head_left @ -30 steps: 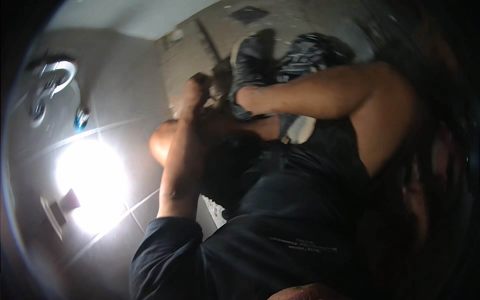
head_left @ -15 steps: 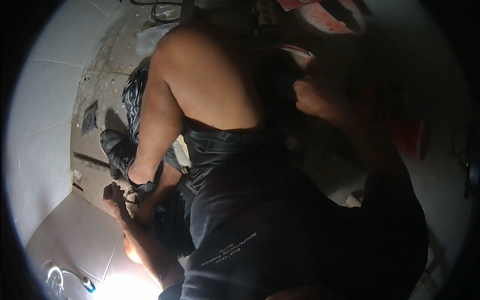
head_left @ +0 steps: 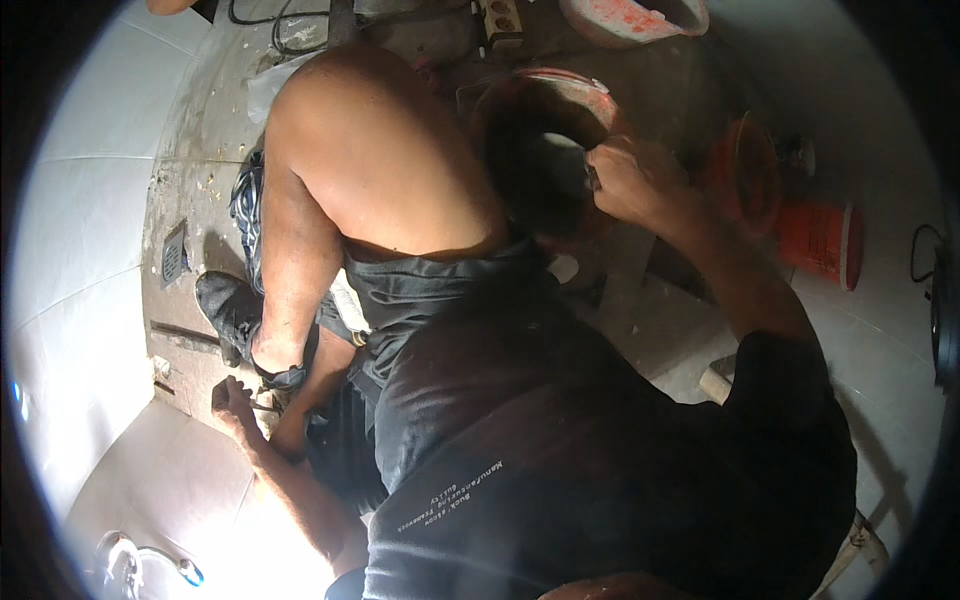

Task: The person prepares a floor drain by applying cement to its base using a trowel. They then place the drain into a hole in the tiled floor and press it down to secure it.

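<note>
Vs 1 s ago, R hand (head_left: pixel 640 182) has come into view: fingers curled, at R edge of round bucket w/ orange-red rim (head_left: pixel 560 78), beside bent bare leg (head_left: pixel 375 150). L hand (head_left: pixel 234 402) curled nr black low shoe (head_left: pixel 228 308). Can't tell if either grasps anything. Further R: red cylindrical tub (head_left: pixel 815 238).

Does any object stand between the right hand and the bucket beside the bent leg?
Nothing visible does: the right hand is at the right side of the bucket, by its opening. Whether it grips something is hard to tell.
</note>
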The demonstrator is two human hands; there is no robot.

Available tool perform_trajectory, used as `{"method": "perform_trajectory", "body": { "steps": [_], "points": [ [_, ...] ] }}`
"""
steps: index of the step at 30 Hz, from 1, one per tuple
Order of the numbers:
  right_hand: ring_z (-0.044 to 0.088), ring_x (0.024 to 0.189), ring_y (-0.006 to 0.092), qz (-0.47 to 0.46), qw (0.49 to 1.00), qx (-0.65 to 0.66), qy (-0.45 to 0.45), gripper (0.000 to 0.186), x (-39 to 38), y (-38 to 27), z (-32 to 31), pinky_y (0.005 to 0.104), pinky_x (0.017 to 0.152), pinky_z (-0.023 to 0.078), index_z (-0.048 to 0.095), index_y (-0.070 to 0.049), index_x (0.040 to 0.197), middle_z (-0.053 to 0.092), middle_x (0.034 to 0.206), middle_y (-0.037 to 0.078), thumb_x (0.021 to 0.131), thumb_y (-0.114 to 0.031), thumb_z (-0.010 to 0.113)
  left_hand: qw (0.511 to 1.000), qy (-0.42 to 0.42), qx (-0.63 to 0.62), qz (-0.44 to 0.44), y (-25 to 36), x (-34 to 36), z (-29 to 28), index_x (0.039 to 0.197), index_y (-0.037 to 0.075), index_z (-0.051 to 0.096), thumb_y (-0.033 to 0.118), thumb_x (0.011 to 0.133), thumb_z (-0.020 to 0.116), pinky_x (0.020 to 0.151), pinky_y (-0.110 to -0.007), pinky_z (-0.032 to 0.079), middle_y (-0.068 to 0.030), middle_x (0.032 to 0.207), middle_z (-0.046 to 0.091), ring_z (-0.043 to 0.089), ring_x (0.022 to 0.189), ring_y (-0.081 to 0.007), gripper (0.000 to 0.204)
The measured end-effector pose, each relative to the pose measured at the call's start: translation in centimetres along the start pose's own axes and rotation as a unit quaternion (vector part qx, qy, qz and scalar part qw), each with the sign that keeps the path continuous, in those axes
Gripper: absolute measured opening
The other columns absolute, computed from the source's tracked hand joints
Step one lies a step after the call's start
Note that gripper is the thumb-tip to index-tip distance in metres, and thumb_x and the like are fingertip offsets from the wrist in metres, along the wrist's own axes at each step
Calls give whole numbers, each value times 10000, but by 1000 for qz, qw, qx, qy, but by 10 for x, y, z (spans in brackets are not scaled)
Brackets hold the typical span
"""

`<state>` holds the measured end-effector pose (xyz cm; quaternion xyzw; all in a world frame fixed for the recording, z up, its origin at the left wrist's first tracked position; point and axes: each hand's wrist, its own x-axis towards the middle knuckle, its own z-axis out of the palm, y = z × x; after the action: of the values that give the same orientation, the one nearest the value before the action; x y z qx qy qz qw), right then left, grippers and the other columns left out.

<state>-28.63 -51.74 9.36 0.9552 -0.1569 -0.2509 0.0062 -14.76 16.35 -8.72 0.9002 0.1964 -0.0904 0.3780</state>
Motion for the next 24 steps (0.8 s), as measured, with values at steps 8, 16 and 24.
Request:
{"method": "perform_trajectory", "body": {
  "steps": [8,16,24],
  "points": [
    [609,1268,348,20,995,-87,45,363,16,19,31,517,1178,390,633,-125,1323,631,1352,146,961,-139,623,1000,8,3,-9,-4,3,3,1025,-60,686,234,992,657,569,-318,512,-157,860,729,673,646,-188,297],
    [570,1259,183,-131,967,-120,183,181,18,36,27,469,1205,312,737,-182,969,691,1079,4,892,-161,574,1000,16,-15,-3,-5,-7,-3,1018,-66,681,229,1004,645,595,-310,538,-146,846,705,649,643,-179,298],
    [540,1297,204,-164,941,-179,235,194,30,21,27,509,1212,208,808,-132,959,715,1140,19,920,-149,619,999,4,-33,-11,-5,-9,-6,1015,-67,675,218,1008,643,602,-305,533,-142,874,699,652,681,-180,287]
  ]
}}
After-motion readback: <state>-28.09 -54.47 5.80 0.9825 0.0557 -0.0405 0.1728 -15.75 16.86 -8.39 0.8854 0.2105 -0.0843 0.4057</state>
